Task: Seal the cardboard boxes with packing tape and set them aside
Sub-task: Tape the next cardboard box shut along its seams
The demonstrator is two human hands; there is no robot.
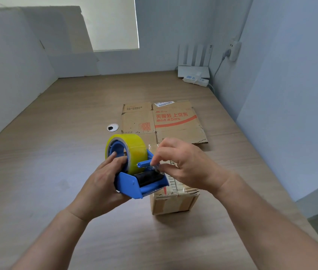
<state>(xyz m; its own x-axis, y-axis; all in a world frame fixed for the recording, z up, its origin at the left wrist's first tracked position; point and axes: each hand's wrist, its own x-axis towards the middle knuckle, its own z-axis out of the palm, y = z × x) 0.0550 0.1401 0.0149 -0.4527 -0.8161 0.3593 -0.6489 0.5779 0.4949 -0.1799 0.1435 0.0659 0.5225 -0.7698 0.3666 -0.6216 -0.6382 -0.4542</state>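
My left hand (103, 182) grips a blue tape dispenser (134, 182) that carries a yellowish roll of packing tape (132, 151), held above the table. My right hand (185, 166) pinches the clear loose tape end (157, 167) beside the dispenser's blue bar. Under both hands stands a small closed cardboard box (173, 201), partly hidden by my right hand, with clear tape on its top. A flattened cardboard box (166, 121) with red print lies on the table beyond it.
The wooden table (56, 152) has a round cable hole (112, 127) left of the flat box. A white router (193, 72) and a power strip (196, 80) sit at the back right corner. Walls close in on the left, back and right.
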